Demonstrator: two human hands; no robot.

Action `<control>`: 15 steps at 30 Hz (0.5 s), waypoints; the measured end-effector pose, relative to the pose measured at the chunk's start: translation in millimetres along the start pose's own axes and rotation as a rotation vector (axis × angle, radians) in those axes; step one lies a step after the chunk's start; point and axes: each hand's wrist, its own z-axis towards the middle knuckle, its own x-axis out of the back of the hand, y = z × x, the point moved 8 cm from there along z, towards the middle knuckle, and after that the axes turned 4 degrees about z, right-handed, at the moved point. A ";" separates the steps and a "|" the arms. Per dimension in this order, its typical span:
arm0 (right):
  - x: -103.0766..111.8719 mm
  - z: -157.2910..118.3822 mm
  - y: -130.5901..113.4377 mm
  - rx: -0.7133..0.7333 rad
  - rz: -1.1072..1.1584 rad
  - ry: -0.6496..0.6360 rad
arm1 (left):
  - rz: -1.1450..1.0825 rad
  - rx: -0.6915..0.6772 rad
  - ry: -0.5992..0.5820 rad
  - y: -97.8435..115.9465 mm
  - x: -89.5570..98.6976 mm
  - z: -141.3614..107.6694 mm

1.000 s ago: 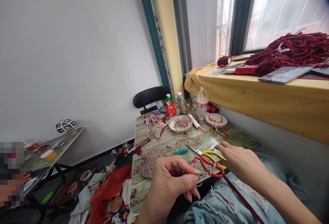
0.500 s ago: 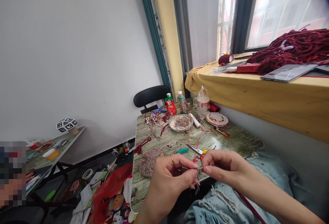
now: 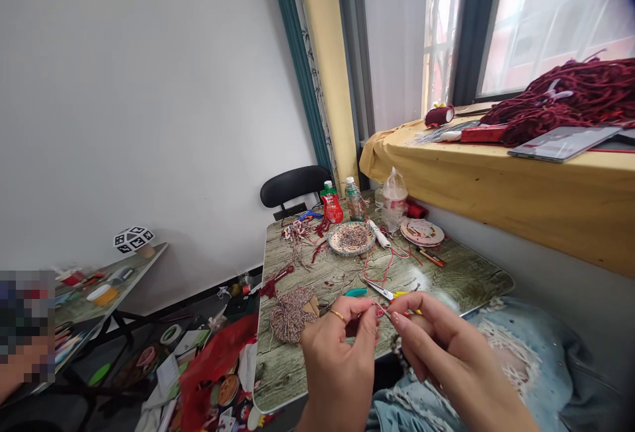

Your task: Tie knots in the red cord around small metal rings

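Grip pinched on thin cord (image 3: 381,310)

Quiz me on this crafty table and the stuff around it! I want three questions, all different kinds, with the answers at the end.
1. True or false: the red pouch stands beside the clear bottle.
2. Which wears the ring?
A) right hand
B) left hand
3. Fill in: the big maroon yarn pile is on a ledge draped in ___ cloth.

Key: 1 true; 2 B; 3 yellow.
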 end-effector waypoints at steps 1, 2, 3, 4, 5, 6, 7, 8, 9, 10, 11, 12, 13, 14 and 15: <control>-5.4 0.6 5.9 -0.052 0.083 -0.036 | 0.013 -0.015 0.017 1.2 0.3 -1.3; -9.8 1.3 10.6 -0.090 0.147 -0.063 | 0.015 -0.028 0.028 2.8 0.6 -2.3; -12.6 2.0 14.2 -0.116 0.193 -0.079 | 0.004 -0.033 0.029 4.2 0.6 -2.7; -13.6 2.7 16.9 -0.133 0.225 -0.081 | -0.021 -0.029 0.016 5.1 -0.2 -2.6; -13.4 3.4 18.9 -0.144 0.248 -0.076 | -0.061 -0.011 -0.011 5.2 -1.7 -2.1; -12.7 3.9 20.1 -0.150 0.262 -0.073 | -0.115 0.016 -0.050 4.8 -3.9 -1.2; -11.6 4.3 20.2 -0.149 0.267 -0.070 | -0.178 0.049 -0.096 4.1 -6.6 -0.3; -10.6 4.4 19.5 -0.142 0.263 -0.073 | -0.243 0.085 -0.144 3.3 -9.4 0.5; -9.3 4.2 18.0 -0.130 0.246 -0.073 | -0.303 0.113 -0.188 3.0 -11.8 1.1; -7.3 3.8 15.7 -0.111 0.215 -0.062 | -0.351 0.128 -0.223 3.3 -13.4 1.7; -4.8 3.2 13.0 -0.088 0.176 -0.039 | -0.383 0.132 -0.251 4.1 -14.3 2.2; -2.0 2.3 10.1 -0.064 0.134 -0.008 | -0.399 0.123 -0.271 5.4 -14.4 2.6; 0.3 1.2 7.2 -0.042 0.095 0.024 | -0.399 0.100 -0.280 7.2 -13.5 3.1; 1.9 -0.1 4.6 -0.023 0.062 0.053 | -0.383 0.064 -0.277 9.6 -11.7 3.7; 2.7 -1.2 2.7 -0.010 0.038 0.073 | -0.351 0.021 -0.267 12.3 -9.3 4.3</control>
